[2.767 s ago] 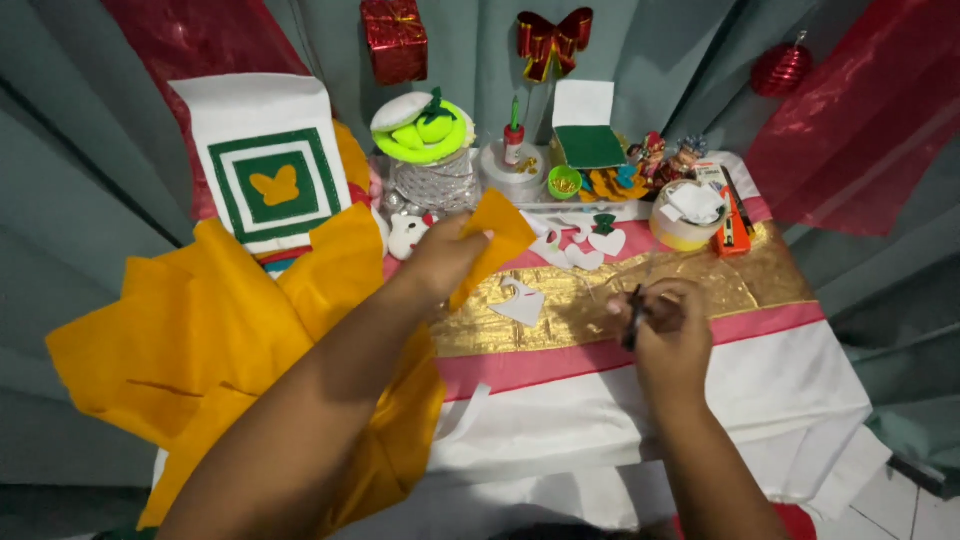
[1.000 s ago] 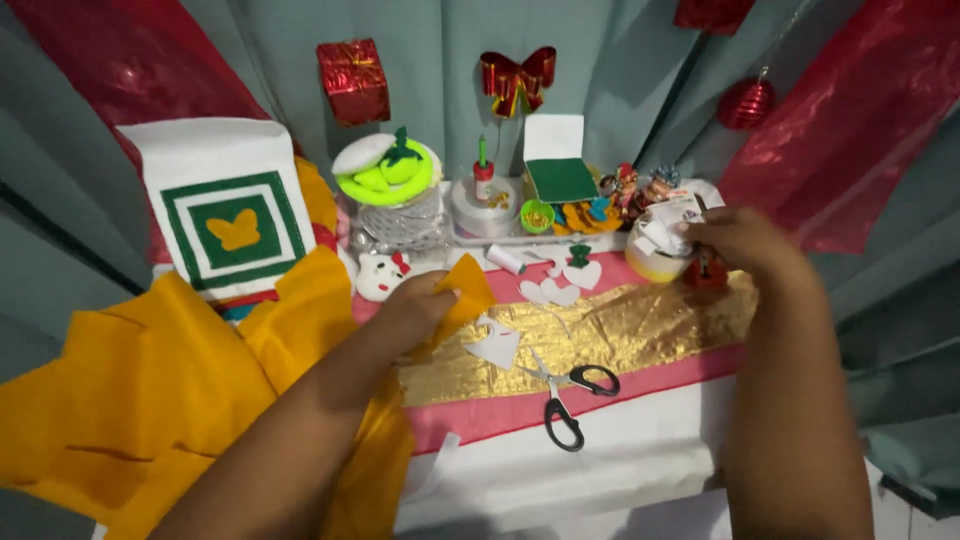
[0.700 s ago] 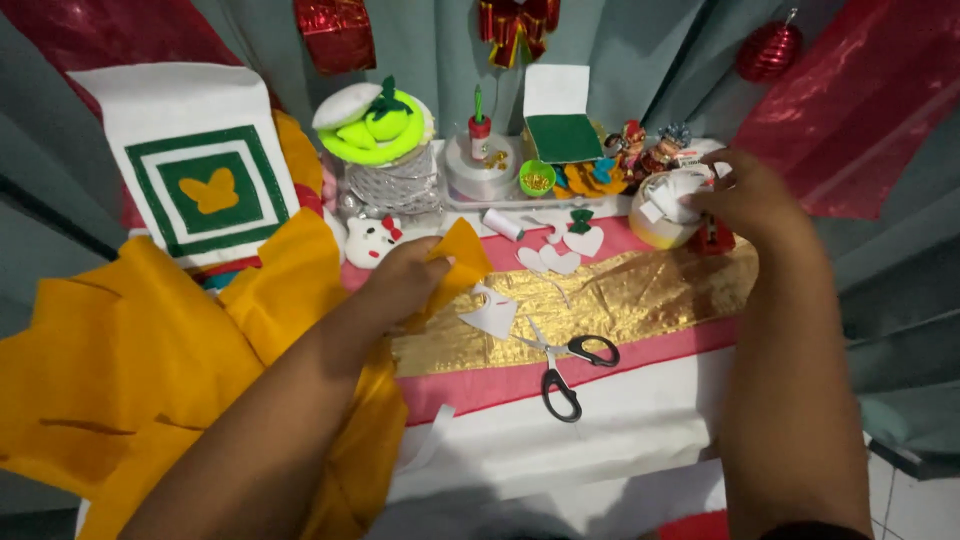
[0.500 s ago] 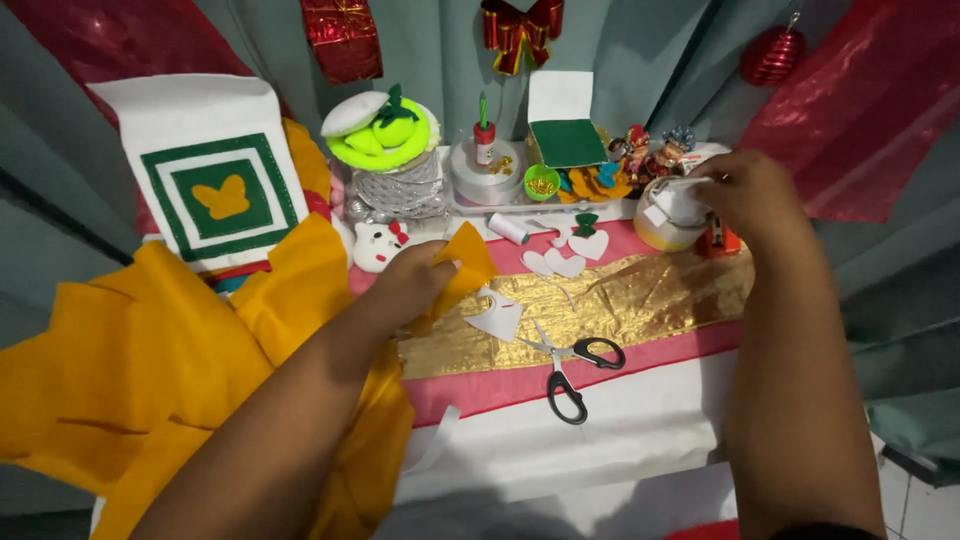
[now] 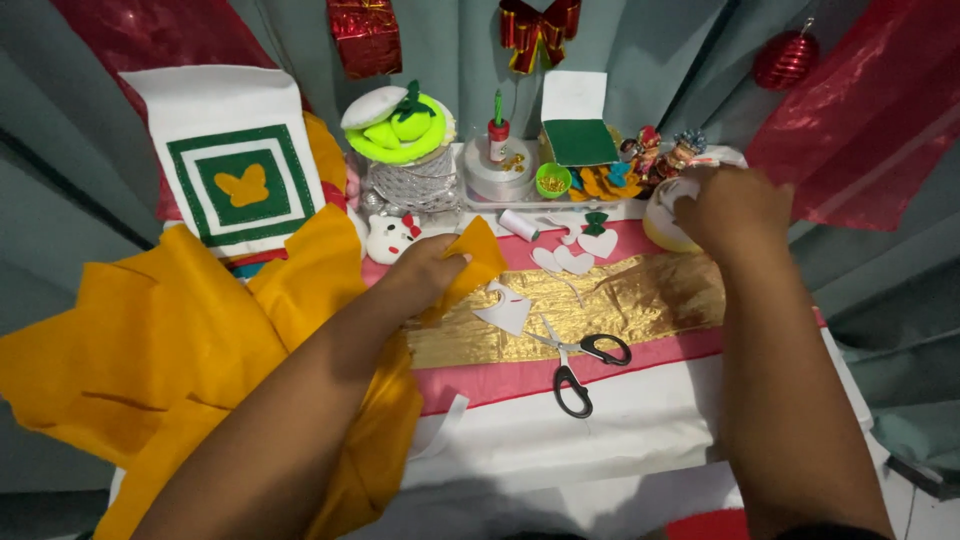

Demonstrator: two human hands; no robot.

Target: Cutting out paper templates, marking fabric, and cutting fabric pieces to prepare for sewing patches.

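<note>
— Yellow felt (image 5: 190, 350): where is it, from where you sit?

— It's the biggest thing I see, spread over the desk (image 5: 600, 440) from about 7 to 10 o'clock. One corner of it lifts toward the middle, and my left hand (image 5: 425, 275) has that corner pinched between thumb and fingers (image 5: 455, 258).

— And behind it?

— At 11 o'clock a white felt panel (image 5: 235, 160) with green squares and a yellow butterfly stands against the curtain. A gold strip (image 5: 600, 310) runs across the desk's centre over a pink band.

— Your right hand (image 5: 735, 205)?

— Up at 2 o'clock, over a small white tub (image 5: 662, 218). It covers the tub's right side; I cannot tell whether those fingers are clenched on anything or released.

— Smaller things?

— Black-handled scissors (image 5: 580, 360) lie free at 5 o'clock, between my arms, blades partly parted. A white cutout (image 5: 505, 310) sits on the gold just beside my left hand, and white felt hearts (image 5: 580, 255) lie just beyond it at 12.
</note>
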